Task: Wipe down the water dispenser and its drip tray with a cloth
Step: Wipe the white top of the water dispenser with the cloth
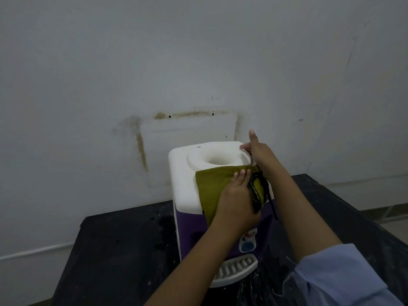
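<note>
A small water dispenser (183, 173) with a white top and purple front stands on a black table. Its white slotted drip tray (234, 270) juts out at the bottom front. An olive-green cloth (212, 184) with a dark trim lies over the front right of the top and hangs down the front. My left hand (236, 199) presses flat on the cloth. My right hand (257, 149) rests on the back right rim of the round bottle socket (217, 156), thumb raised, fingers on the edge.
The black table (123, 246) carries pale specks and stains. A stained grey-white wall (198, 74) rises close behind the dispenser. A light floor shows at the right past the table edge.
</note>
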